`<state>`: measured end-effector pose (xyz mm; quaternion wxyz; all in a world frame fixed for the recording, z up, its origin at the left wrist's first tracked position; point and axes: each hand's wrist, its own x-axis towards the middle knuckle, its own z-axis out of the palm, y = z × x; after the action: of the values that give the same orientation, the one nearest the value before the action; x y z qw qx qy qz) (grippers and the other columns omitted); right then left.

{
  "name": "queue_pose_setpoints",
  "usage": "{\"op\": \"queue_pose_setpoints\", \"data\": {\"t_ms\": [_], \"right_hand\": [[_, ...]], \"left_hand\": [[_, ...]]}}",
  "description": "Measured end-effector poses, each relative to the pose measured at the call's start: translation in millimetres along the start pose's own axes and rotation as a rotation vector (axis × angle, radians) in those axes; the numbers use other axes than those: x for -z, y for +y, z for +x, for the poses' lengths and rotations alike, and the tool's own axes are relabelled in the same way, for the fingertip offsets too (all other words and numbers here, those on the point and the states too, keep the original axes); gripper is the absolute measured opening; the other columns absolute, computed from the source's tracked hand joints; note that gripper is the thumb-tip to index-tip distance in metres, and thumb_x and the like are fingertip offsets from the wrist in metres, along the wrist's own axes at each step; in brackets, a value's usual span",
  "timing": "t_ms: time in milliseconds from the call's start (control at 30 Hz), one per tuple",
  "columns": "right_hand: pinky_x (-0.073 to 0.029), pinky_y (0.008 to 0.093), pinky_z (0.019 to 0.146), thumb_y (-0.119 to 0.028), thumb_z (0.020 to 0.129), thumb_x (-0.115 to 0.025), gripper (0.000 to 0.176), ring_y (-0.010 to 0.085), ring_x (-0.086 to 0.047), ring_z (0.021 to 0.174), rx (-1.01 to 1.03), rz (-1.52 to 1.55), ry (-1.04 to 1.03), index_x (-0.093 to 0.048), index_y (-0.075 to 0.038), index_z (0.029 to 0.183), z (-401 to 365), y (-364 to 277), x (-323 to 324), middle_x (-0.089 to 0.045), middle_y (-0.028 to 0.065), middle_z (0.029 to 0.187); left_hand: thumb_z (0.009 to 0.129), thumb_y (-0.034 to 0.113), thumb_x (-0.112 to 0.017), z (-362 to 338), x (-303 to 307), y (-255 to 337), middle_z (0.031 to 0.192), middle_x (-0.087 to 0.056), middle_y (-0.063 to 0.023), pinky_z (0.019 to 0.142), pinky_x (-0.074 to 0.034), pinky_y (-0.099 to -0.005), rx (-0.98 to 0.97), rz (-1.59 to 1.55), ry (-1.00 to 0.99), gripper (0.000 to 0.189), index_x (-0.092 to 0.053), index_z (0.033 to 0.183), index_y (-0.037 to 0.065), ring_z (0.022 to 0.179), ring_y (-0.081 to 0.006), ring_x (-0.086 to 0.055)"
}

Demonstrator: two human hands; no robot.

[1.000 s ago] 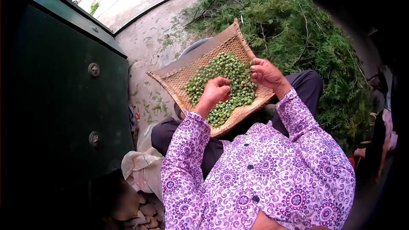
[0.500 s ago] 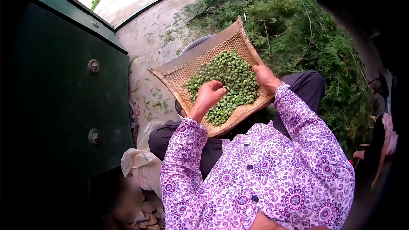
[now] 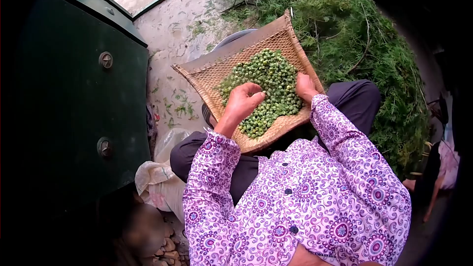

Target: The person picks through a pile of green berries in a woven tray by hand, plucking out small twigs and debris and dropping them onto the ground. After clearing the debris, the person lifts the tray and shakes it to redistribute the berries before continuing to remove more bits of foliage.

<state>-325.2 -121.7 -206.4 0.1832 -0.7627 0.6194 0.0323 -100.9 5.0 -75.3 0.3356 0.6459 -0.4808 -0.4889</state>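
A woven winnowing basket [image 3: 197,80] rests tilted across my lap, with a heap of small green cones [image 3: 268,71] in it. My left hand [image 3: 242,102] is over the left part of the heap, thumb and forefinger pinched together; anything between them is too small to make out. At the heap's right edge, just inside the basket's rim, my right hand [image 3: 306,87] has its fingers curled down against the cones. What those fingers hold is hidden.
Cut green branches [image 3: 340,29] cover the floor at the right and back. A dark green metal door [image 3: 113,103] stands at the left. A pale sack [image 3: 160,184] lies beside my left knee. Behind the basket a metal basin's rim [image 3: 234,37] shows.
My right hand has moved from the basket's right rim inward to the cones. My left hand remains over the heap, still pinched. The view has shifted slightly.
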Motion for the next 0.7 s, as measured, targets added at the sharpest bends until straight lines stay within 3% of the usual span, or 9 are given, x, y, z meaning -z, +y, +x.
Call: {"op": "queue_pose_setpoints", "data": {"t_ms": [133,233,267,333,400,433,533,700], "right_hand": [[-0.048,0.0439,0.074,-0.003,0.074,-0.050,0.013,0.0395,-0.059,0.083,0.038,0.032,-0.012,-0.061,0.002,0.078,1.8,9.5,-4.9,-0.060,0.0250,0.086],[-0.047,0.0443,0.066,-0.009,0.068,-0.057,0.009,0.0365,-0.059,0.073,0.320,0.175,0.118,-0.061,-0.002,0.074,-5.1,8.3,-2.1,-0.060,0.0198,0.077],[-0.047,0.0443,0.066,-0.009,0.068,-0.057,0.009,0.0365,-0.059,0.073,0.318,0.174,0.120,-0.061,-0.002,0.074,-10.7,4.2,-1.7,-0.060,0.0198,0.077],[-0.047,0.0438,0.066,-0.013,0.065,-0.062,0.014,0.0360,-0.059,0.073,0.514,0.263,-0.085,-0.059,-0.003,0.075,-29.8,-16.5,6.2,-0.060,0.0182,0.076],[-0.047,0.0431,0.068,-0.015,0.062,-0.065,0.021,0.0358,-0.058,0.075,0.585,0.139,-0.172,-0.059,-0.004,0.079,-51.4,-34.1,6.8,-0.059,0.0176,0.076],[-0.047,0.0425,0.070,-0.016,0.060,-0.066,0.026,0.0356,-0.058,0.077,0.602,0.061,-0.183,-0.058,-0.005,0.083,-60.1,-39.9,6.5,-0.059,0.0178,0.076],[-0.047,0.0426,0.070,-0.013,0.062,-0.062,0.017,0.0351,-0.060,0.076,0.510,-0.006,-0.327,-0.060,-0.005,0.077,-64.4,-47.1,1.9,-0.060,0.0180,0.074],[-0.048,0.0409,0.068,-0.011,0.062,-0.060,0.014,0.0331,-0.061,0.073,0.452,0.131,-0.342,-0.064,-0.005,0.074,-47.9,-26.4,-15.9,-0.062,0.0165,0.073]], "left_hand": [[0.078,0.021,-0.062,0.3,-0.8,-0.9,0.086,-0.062,-0.0061,0.069,-0.046,-0.0266,-0.018,0.028,-0.003,0.030,-0.060,0.097,-0.002,0.077,-0.0123,-0.056],[0.078,0.021,-0.062,1.2,-2.4,-3.3,0.084,-0.062,-0.0058,0.068,-0.046,-0.0260,-0.018,0.022,-0.010,0.028,-0.061,0.096,-0.001,0.075,-0.0118,-0.056],[0.078,0.020,-0.062,1.4,-3.2,-4.1,0.084,-0.062,-0.0056,0.067,-0.046,-0.0257,-0.014,0.009,-0.018,0.028,-0.061,0.096,-0.001,0.075,-0.0115,-0.056],[0.078,0.020,-0.062,2.2,-4.9,-5.9,0.083,-0.062,-0.0055,0.066,-0.046,-0.0254,-0.013,0.011,-0.017,0.027,-0.061,0.096,-0.001,0.074,-0.0113,-0.056],[0.078,0.019,-0.062,3.8,-5.0,-5.0,0.082,-0.062,-0.0053,0.065,-0.046,-0.0251,-0.013,0.015,-0.010,0.027,-0.061,0.095,-0.001,0.073,-0.0111,-0.056],[0.078,0.019,-0.062,4.1,-4.2,-4.0,0.082,-0.062,-0.0055,0.065,-0.046,-0.0251,-0.014,0.024,-0.012,0.027,-0.061,0.095,-0.001,0.073,-0.0111,-0.056],[0.078,0.020,-0.062,4.3,-4.2,-5.3,0.081,-0.062,-0.0056,0.065,-0.046,-0.0250,-0.017,0.019,-0.013,0.026,-0.062,0.093,-0.001,0.073,-0.0110,-0.057],[0.078,0.020,-0.062,4.7,-3.1,-7.0,0.081,-0.062,-0.0061,0.066,-0.047,-0.0261,-0.046,0.097,-0.007,0.027,-0.062,0.095,-0.001,0.073,-0.0122,-0.057]]}}
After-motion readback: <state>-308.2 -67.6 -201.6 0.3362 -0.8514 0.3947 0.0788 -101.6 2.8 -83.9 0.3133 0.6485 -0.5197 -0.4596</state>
